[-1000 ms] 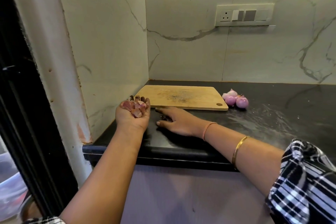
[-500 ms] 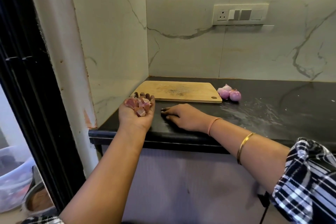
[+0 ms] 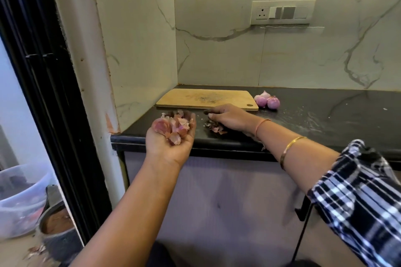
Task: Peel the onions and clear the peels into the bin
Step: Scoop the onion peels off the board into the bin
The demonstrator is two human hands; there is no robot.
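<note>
The peels (image 3: pixel 173 129) lie piled in the cupped left hand (image 3: pixel 170 138), palm up, fingers curled enough to hold them. That hand has dropped from over the table (image 3: pixel 325 123) to sit against its near edge, left of the corner wall.

A second, smaller heap (image 3: pixel 214 128) now shows on the table just right of it. A moment ago nothing could be seen there beneath the right hand (image 3: pixel 227 116). That hand has drawn nearer the edge, its fingers loosely bent over the heap with tips on the surface, raking and not pinching.

This looks like the last sweep: the scraps are being pulled toward the waiting palm, so clearing is nearly done and only the carry to the bin remains.

The peeled onions (image 3: pixel 267 101) sit far right of both hands, touching each other, beside the cutting board (image 3: pixel 206 98). A tub (image 3: pixel 19 197) and a metal pot (image 3: pixel 54 225) stand on the floor, near left; I cannot tell which one is the bin.
</note>
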